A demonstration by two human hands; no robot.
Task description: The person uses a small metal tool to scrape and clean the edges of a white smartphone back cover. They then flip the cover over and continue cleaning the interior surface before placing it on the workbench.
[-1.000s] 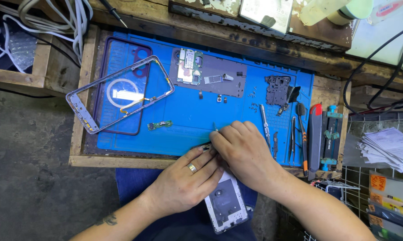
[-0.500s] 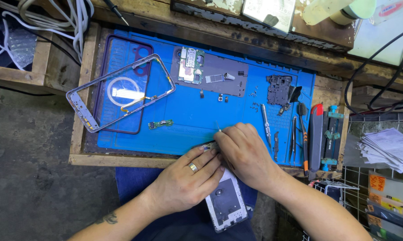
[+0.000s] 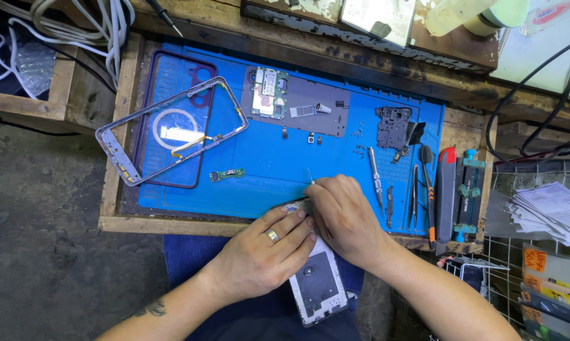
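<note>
**Both hands on an opened phone at the mat's near edge**

The opened phone (image 3: pixel 316 287) lies tilted across the table's front edge, its lower end hanging over the lap. The left hand (image 3: pixel 266 256) presses flat on it, fingers spread. The right hand (image 3: pixel 345 218) curls closed, seemingly pinching a thin tool (image 3: pixel 309 176), though its grip is hidden. Beyond, on the blue mat (image 3: pixel 266 170), lie a phone frame (image 3: pixel 171 129), a circuit board (image 3: pixel 269 91) and tweezers (image 3: pixel 415 196).

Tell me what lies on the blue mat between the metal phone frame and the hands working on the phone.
In the head view, a small green circuit board lies on the blue mat between the phone frame and the left hand; otherwise bare mat.
</note>
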